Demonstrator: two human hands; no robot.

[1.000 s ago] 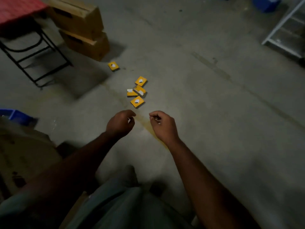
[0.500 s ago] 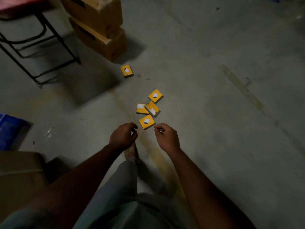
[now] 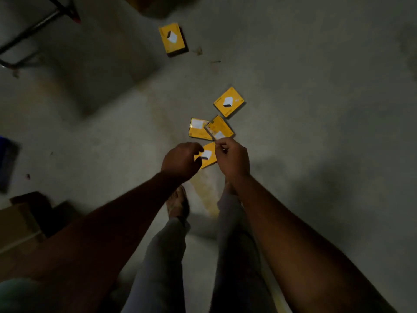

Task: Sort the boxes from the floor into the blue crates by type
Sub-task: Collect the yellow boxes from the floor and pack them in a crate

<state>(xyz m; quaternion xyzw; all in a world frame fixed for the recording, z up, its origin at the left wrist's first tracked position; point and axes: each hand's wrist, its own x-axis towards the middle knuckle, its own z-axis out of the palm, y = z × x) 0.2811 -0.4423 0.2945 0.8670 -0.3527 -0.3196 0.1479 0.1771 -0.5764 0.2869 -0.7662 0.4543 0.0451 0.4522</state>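
Observation:
Several flat yellow boxes with white pictures lie on the grey concrete floor. The nearest box (image 3: 208,155) shows between my two hands. My left hand (image 3: 180,161) hovers over its left edge with fingers curled. My right hand (image 3: 233,159) is over its right edge, thumb and fingertips drawn together; I see nothing held in either hand. Just beyond lie two overlapping boxes (image 3: 198,129) (image 3: 218,128), then another box (image 3: 229,102). A lone box (image 3: 172,39) lies farther off at the top. A blue crate (image 3: 6,163) is at the left edge, blurred.
A black metal table frame (image 3: 33,26) stands at the top left. A brown carton (image 3: 158,5) is at the top edge and another carton (image 3: 18,224) at the lower left. My legs and sandalled foot (image 3: 178,204) are below my hands. Bare floor spreads to the right.
I have stepped forward and bent down; the yellow boxes look much nearer. Both hands have moved from short of the nearest box to over its two edges.

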